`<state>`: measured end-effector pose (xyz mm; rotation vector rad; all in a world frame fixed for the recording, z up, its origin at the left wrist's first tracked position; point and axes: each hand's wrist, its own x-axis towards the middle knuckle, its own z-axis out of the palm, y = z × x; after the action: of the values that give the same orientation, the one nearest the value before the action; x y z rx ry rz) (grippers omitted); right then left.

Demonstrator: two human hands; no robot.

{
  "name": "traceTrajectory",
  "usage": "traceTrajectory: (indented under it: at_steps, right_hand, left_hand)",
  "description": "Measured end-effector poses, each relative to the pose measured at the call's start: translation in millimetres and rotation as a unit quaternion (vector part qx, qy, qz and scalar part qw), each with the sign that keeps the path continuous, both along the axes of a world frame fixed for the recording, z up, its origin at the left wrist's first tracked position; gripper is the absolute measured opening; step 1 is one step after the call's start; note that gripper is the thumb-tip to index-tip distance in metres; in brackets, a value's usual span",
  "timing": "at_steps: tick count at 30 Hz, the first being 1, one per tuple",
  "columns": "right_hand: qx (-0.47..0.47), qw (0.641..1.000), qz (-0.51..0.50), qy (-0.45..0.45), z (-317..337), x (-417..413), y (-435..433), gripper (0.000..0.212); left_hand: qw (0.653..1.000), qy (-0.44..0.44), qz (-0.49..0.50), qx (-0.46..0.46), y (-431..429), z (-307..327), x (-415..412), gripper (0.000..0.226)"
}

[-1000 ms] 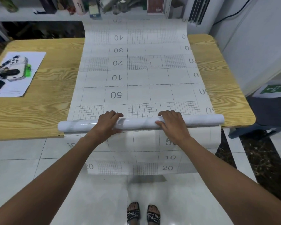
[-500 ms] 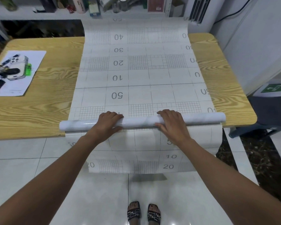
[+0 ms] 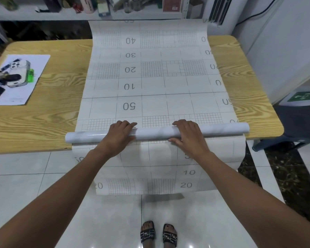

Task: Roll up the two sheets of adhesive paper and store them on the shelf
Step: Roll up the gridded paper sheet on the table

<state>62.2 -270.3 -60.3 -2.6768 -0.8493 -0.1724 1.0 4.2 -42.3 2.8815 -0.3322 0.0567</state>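
head view: roll (image 3: 150,132) lies along the near edge of the table (image 3: 43,119), long axis left to right.
grip: left hand (image 3: 117,136) and right hand (image 3: 188,136) each curl fingers over its middle, thumbs on the near side.
sheet (image 3: 150,83): runs flat from the roll toward the shelf (image 3: 43,16); a second length (image 3: 150,176) hangs off the near edge.
next move: rolling away from the person, i judge; nothing lies on the sheet.
aside: page (image 3: 38,68) with gadgets, well left.

Tabletop (image 3: 43,126) free beside sheet (image 3: 154,83); shelf (image 3: 43,16) cluttered
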Motion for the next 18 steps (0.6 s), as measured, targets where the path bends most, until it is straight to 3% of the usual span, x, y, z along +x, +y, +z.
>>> traceTrajectory:
  at_steps: [12, 18]
  right_hand:
    - [-0.030, 0.999, -0.011, -0.033, -2.9, 2.9, 1.9, 0.046]
    - [-0.044, 0.999, -0.006, -0.025, 0.3, 4.5, 1.8, 0.045]
  left_hand:
    - [0.997, 0.073, 0.026, -0.031, 1.0, 0.1, 5.7, 0.028]
    - [0.997, 0.063, -0.010, -0.039, 2.8, 0.1, -0.1, 0.049]
